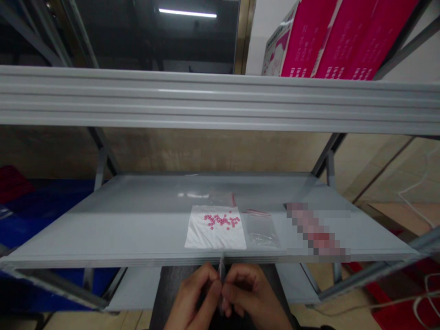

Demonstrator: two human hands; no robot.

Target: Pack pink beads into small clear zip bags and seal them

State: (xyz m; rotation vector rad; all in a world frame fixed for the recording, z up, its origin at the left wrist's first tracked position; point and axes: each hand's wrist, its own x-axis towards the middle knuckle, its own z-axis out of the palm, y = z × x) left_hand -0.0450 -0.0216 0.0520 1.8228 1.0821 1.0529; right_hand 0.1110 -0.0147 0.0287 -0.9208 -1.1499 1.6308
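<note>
Both hands pinched on a small clear bag (221,275) just below the shelf (137,229) edge, left hand (192,298) and right hand (250,293) fingertips together, and one jerky tug could drop it, or bump the pink beads (222,221) off that shelf

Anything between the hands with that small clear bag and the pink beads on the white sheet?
Only the shelf's front edge. Left hand and right hand pinch the small clear bag just below it; the pink beads lie on the white sheet right behind, with nothing else between.
</note>
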